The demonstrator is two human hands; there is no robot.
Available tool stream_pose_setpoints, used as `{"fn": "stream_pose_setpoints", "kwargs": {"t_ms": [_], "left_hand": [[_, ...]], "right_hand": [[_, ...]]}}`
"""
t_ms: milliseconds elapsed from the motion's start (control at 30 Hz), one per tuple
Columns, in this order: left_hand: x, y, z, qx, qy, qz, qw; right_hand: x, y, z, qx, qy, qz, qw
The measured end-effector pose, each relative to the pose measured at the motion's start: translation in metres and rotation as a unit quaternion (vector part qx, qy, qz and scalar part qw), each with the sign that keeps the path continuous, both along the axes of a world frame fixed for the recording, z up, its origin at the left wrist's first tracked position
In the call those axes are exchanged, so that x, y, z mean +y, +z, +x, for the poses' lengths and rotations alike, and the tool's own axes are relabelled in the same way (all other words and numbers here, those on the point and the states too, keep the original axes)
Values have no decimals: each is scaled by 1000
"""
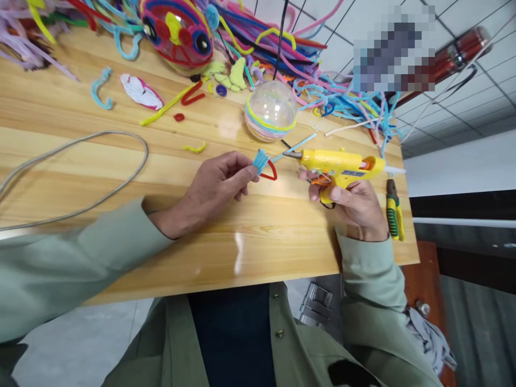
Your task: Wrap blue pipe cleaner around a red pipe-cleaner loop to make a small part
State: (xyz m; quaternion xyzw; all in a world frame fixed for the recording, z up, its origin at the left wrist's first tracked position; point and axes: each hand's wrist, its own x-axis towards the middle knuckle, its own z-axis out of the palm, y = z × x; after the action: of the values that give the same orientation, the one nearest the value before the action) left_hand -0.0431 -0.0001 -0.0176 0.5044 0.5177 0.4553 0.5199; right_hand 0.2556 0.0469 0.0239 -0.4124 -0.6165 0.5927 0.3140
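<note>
Between thumb and fingers, my left hand (pixel 220 185) pinches a light blue folded pipe cleaner piece (pixel 261 160) above the table. My right hand (pixel 350 201) grips a yellow hot glue gun (pixel 332 160), fingers around its handle by the orange trigger. The gun's dark nozzle points left, a short way from the blue piece. Just beyond the fingertips show a bent red pipe cleaner (pixel 274 171) and a straight light blue pipe cleaner (pixel 296 147); whether they are held too I cannot tell. A clear plastic ball (pixel 271 110) with yellow, blue and pink bands stands behind them.
A decorated ball (pixel 177 35) sits at the back among heaped pipe cleaners (pixel 266 40). Green-and-yellow pliers (pixel 392 209) lie near the wooden table's (pixel 226 252) right edge. A grey cable (pixel 147 156) loops at left. Small coloured scraps and a red cylinder (pixel 463 51) are farther back.
</note>
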Motion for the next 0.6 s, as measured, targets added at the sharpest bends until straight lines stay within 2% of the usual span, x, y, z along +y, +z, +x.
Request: {"fn": "stream_pose_setpoints", "kwargs": {"t_ms": [100, 200, 367, 600], "left_hand": [[-2, 3, -1, 4, 46, 15, 999], [-2, 4, -1, 15, 87, 16, 996], [5, 2, -1, 23, 53, 2, 998], [10, -3, 0, 53, 26, 6, 998]], "right_hand": [[1, -2, 0, 7, 17, -5, 1000], [2, 1, 4, 27, 2, -2, 1000], [1, 8, 9, 74, -11, 1, 997], [-1, 3, 4, -20, 24, -26, 999]]}}
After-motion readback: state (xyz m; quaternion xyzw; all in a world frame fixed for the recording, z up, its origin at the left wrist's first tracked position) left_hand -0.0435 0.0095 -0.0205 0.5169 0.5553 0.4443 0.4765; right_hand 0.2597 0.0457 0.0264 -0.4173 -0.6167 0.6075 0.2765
